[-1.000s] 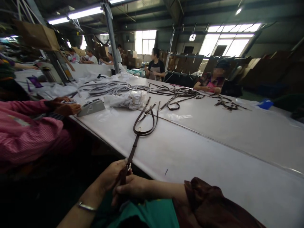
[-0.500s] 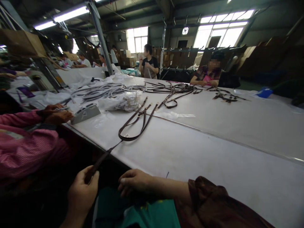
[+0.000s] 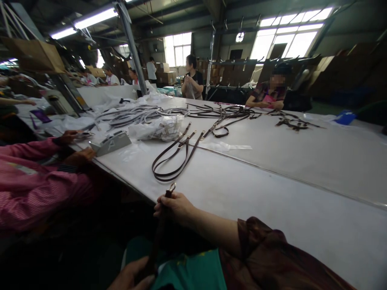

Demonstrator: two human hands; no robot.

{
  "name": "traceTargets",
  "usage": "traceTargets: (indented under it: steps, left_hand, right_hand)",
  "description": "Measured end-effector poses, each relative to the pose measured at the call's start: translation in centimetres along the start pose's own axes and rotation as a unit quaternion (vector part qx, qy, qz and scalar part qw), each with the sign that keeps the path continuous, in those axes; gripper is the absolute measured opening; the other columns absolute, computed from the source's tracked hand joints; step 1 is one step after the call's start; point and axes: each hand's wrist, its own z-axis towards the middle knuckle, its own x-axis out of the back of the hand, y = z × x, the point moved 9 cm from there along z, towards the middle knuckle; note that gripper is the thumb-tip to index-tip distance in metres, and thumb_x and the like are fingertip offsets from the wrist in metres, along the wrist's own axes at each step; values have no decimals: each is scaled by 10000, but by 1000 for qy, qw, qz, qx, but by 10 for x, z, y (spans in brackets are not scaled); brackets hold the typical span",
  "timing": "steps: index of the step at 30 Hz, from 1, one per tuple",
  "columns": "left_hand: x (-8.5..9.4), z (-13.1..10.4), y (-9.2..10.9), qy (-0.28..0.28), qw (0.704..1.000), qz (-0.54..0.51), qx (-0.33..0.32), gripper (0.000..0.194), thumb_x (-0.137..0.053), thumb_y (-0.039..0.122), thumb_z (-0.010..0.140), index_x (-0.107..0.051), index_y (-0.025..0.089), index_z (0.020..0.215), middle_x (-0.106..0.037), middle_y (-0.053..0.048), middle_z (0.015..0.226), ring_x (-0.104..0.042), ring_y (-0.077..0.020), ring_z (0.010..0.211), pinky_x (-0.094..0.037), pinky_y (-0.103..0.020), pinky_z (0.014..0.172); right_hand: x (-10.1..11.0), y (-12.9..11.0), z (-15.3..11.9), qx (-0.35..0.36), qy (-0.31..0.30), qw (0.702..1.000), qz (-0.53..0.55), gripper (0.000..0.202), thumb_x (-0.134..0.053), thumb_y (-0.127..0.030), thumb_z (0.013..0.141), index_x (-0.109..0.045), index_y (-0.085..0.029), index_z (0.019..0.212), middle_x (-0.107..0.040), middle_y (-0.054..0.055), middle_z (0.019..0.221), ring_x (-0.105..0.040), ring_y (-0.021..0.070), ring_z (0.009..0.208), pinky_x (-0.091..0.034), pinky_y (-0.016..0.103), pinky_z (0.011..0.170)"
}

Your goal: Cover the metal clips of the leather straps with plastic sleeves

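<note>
A dark brown strap hangs over my lap between my two hands. My right hand grips its upper end, just below a metal clip, at the table's near edge. Low in the view, my left hand is closed round the lower part of the strap. Just beyond my right hand, looped brown straps with metal fittings lie on the white table.
Grey straps, a plastic bag of parts and more dark straps lie farther back. At left, a co-worker's pink sleeve and hands are beside a grey holder. Other people sit across the table.
My right hand has closed on the clip end of the strap, which has left the table. My left hand has moved down towards my lap. The co-worker's hands have moved apart.
</note>
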Motion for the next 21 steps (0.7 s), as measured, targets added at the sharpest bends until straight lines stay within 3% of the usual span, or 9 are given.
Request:
traceTargets:
  steps: [2, 6, 9, 17, 21]
  left_hand:
    - [-2, 4, 6, -28, 996, -76, 28, 396, -549, 572, 896, -687, 210, 813, -681, -23, 772, -624, -200, 730, -515, -268, 684]
    - [15, 28, 17, 93, 967, -227, 67, 479, -521, 648, 891, -628, 181, 881, -509, 15, 598, -462, -120, 502, -369, -228, 486]
    - [19, 44, 34, 129, 947, -290, 56, 519, -592, 683, 831, -595, 169, 898, -432, 49, 586, -397, -84, 452, -313, -208, 444]
    - [14, 56, 63, 98, 937, -329, 62, 494, -646, 644, 806, -568, 167, 908, -433, 60, 592, -393, -75, 454, -317, -199, 435]
    - [16, 55, 71, 108, 943, -310, 56, 494, -631, 654, 811, -553, 175, 904, -465, 46, 603, -414, -88, 455, -336, -212, 436]
  right_hand:
    - [-11, 8, -6, -13, -24, 1000, -13, 556, -883, -519, 596, -649, -103, 881, -711, 79, 774, -698, 217, 683, -533, 384, 741]
    - [-22, 8, -12, -26, -41, 998, -32, 594, -882, -561, 581, -678, -111, 911, -714, 73, 801, -671, 187, 699, -504, 339, 721]
    - [-16, -4, -12, -9, -47, 998, -37, 593, -872, -565, 608, -688, -115, 946, -704, 55, 804, -633, 151, 682, -467, 289, 685]
    - [-2, -11, -15, 21, -86, 996, -12, 549, -683, -656, 783, -685, -118, 890, -643, 36, 725, -573, 140, 642, -431, 258, 612]
    - [-7, -16, -23, 36, -78, 991, -106, 478, -777, -572, 733, -674, -123, 862, -606, 3, 658, -516, 110, 566, -385, 248, 577]
